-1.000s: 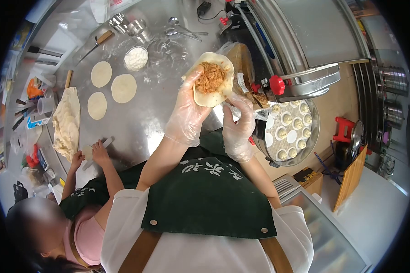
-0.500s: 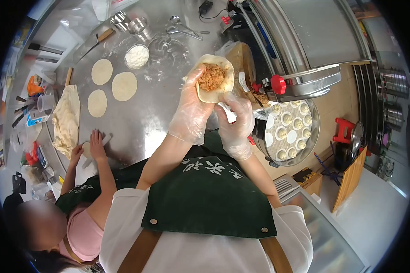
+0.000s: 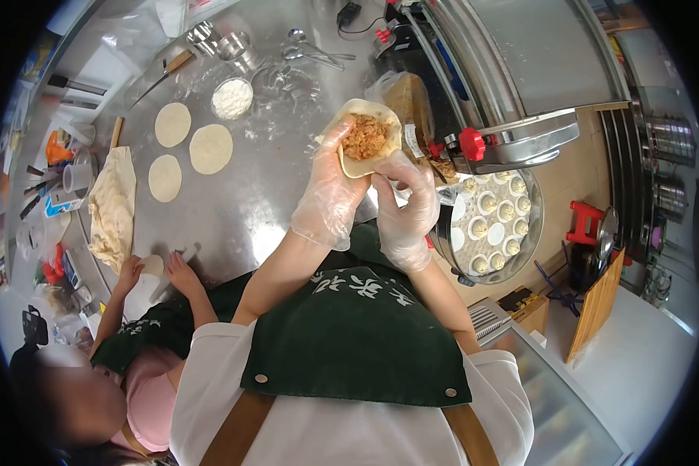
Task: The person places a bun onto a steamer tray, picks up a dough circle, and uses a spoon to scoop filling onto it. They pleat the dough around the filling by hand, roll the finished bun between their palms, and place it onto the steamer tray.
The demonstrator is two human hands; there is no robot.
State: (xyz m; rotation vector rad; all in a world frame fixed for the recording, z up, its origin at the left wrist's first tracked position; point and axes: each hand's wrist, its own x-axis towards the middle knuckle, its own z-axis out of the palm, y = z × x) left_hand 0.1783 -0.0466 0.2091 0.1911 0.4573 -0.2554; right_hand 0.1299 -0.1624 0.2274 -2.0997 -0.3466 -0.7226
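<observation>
Both my hands wear clear plastic gloves. My left hand (image 3: pixel 330 186) cups a round dough wrapper (image 3: pixel 352 168) from below, thumb lying over its left edge. Brown minced filling (image 3: pixel 366 136) sits heaped in the middle of the wrapper. My right hand (image 3: pixel 408 202) pinches the wrapper's lower right edge between thumb and fingers. Several pleated buns (image 3: pixel 480 227) rest on small white papers inside a round metal steamer (image 3: pixel 537 225), to the right of my right hand.
On the steel table (image 3: pixel 233 202) lie several flat dough rounds (image 3: pixel 211 149), a bowl of flour (image 3: pixel 232 99), spoons (image 3: pixel 314 54) and a dough slab (image 3: pixel 113 210). A co-worker's hands (image 3: pixel 182 273) handle dough at lower left. A machine with a red knob (image 3: pixel 472 144) stands at right.
My right hand has shifted slightly right and up along the wrapper's edge, which now curls up more. The co-worker's right hand has drawn back toward the table's edge.
</observation>
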